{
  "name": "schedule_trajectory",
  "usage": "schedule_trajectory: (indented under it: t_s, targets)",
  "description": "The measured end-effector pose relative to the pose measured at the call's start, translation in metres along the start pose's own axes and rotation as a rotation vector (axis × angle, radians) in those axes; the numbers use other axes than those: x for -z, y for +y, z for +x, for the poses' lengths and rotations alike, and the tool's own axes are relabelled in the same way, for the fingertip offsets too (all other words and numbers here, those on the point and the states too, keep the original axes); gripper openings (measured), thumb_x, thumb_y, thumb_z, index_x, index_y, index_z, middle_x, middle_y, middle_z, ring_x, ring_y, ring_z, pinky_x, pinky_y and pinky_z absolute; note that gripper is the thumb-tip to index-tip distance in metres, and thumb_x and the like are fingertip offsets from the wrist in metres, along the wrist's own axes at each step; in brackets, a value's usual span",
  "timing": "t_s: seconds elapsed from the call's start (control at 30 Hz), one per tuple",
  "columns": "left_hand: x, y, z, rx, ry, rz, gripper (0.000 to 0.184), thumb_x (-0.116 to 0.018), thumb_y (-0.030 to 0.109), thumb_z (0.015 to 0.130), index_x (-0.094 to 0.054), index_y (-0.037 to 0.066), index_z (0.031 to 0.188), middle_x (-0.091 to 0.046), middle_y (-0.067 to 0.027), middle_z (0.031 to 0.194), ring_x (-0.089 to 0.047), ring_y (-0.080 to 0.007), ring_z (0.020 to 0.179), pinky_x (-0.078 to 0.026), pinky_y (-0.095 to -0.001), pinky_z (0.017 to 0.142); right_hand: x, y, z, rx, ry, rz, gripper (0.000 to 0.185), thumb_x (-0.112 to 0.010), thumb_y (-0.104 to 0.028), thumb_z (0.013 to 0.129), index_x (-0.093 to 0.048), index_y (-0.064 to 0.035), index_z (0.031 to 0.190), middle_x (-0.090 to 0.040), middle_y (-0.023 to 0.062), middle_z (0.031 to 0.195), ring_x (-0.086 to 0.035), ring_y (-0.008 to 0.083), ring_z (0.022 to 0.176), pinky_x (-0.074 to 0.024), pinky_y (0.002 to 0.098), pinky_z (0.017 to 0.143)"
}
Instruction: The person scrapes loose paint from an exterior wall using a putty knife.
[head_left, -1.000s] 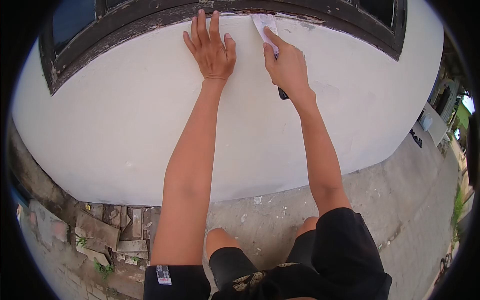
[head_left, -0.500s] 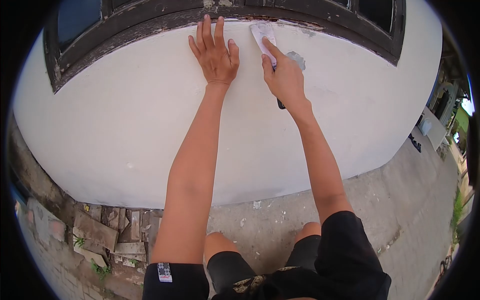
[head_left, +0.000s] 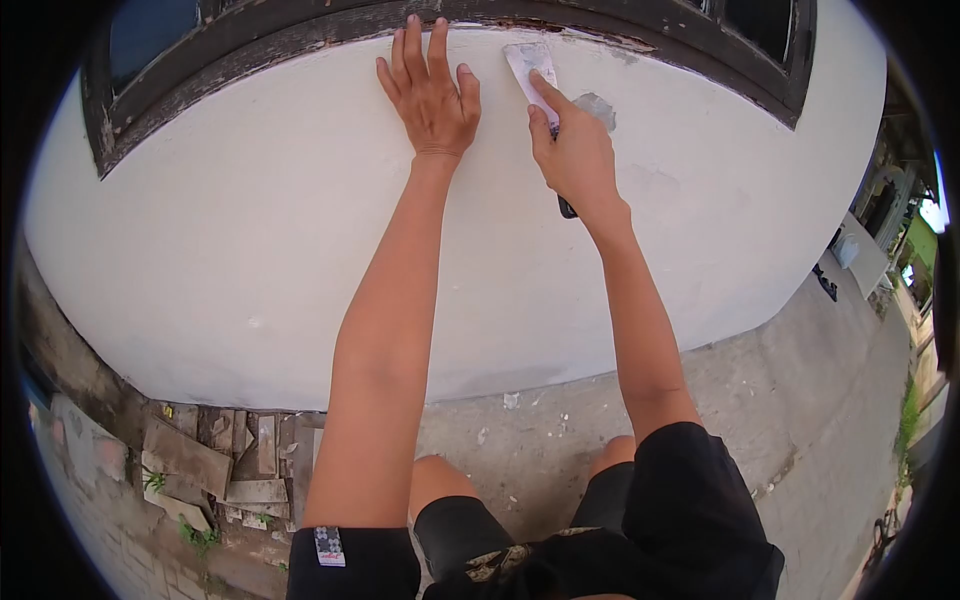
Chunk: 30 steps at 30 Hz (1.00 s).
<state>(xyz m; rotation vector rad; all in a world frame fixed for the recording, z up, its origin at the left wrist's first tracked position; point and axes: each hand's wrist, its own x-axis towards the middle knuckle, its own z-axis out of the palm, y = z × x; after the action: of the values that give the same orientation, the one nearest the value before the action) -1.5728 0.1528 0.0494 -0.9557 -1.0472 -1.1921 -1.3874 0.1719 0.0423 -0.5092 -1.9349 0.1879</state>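
Note:
My left hand point(head_left: 432, 105) lies spread on the white wall point(head_left: 500, 270), its fingertips reaching the lower edge of the dark, peeling window frame point(head_left: 330, 30). To its right, my right hand point(head_left: 578, 155) is closed round a putty knife point(head_left: 532, 75), with the index finger stretched along the whitish blade. The blade lies at the wall a little below the frame, and the dark handle end shows under the palm. Beside the right hand is a grey bare patch point(head_left: 597, 110) in the wall's paint.
Broken boards and tiles point(head_left: 190, 455) lie at the wall's foot on the lower left. Concrete ground point(head_left: 560, 440) with small white flakes runs below the wall. A dark object point(head_left: 826, 283) and a leaning pale panel point(head_left: 862, 255) are at the right.
My right hand and the putty knife have moved down from the window frame's edge, and the grey patch beside them now shows. My left hand stays spread near the frame.

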Motion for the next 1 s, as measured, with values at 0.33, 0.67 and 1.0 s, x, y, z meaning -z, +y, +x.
schedule_trajectory:
  t_s: [0.33,0.67,1.0]
  targets:
    - [0.001,0.002,-0.001,0.011,0.000,-0.015,0.058,-0.048,0.025,0.093,-0.038,0.014,0.149,-0.036,-0.0107,0.155,-0.026,-0.0328,0.147,-0.014,-0.0599,0.118,-0.006,0.002,0.010,0.031,0.048,0.032,0.040,-0.056,-0.021,0.096,-0.062,-0.0111,0.134,-0.070,0.0203,0.077,-0.069,0.0380,0.073,-0.0529,0.0468,0.069]
    - [0.002,0.001,-0.003,0.008,-0.008,-0.017,0.057,-0.047,0.027,0.094,-0.038,0.013,0.149,-0.035,-0.0117,0.155,-0.026,-0.0328,0.147,-0.014,-0.0599,0.118,0.012,0.005,0.007,0.001,-0.023,-0.061,0.041,-0.055,-0.022,0.097,-0.061,-0.0180,0.137,-0.069,0.0178,0.075,-0.068,0.0362,0.074,-0.0527,0.0456,0.069]
    - [-0.001,-0.002,-0.001,-0.006,0.017,-0.024,0.057,-0.047,0.027,0.094,-0.039,0.014,0.149,-0.034,-0.0119,0.156,-0.026,-0.0325,0.146,-0.014,-0.0606,0.118,0.053,0.040,0.028,0.161,-0.200,-0.208,0.040,-0.056,-0.024,0.099,-0.060,-0.0292,0.138,-0.069,0.0117,0.076,-0.066,0.0311,0.073,-0.0519,0.0428,0.071]
